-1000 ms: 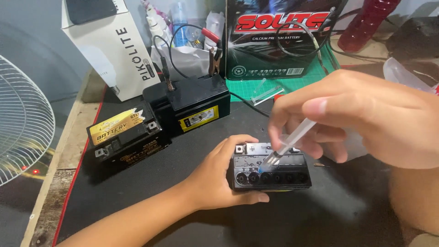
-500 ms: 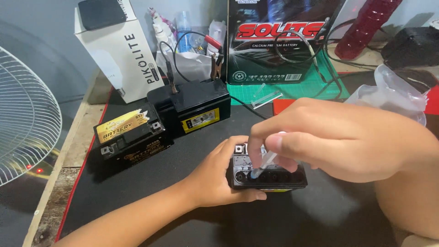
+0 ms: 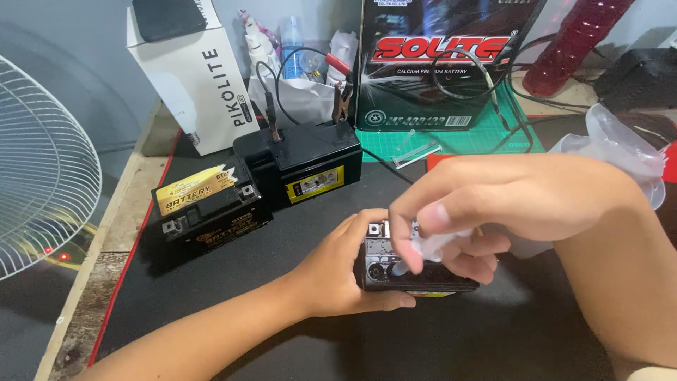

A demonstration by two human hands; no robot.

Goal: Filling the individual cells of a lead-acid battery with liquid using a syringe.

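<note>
Grey wall (image 3: 84,42) behind black-matted bench (image 3: 282,331).

Worn on the head, looking steeply down and forward across a black mat (image 3: 211,303) from close above, near enough for the left hand (image 3: 338,275) and right hand (image 3: 493,204) to fill the lower middle and right of the frame, both forearms cut off by the bottom edge. Faces toward the back of the bench, taking in a white box (image 3: 194,77) and a large dark box (image 3: 437,63) upright against the wall at the top edge, with a wire fan guard (image 3: 35,176) cropped at the left. Only one view, so nothing shared with another.
</note>
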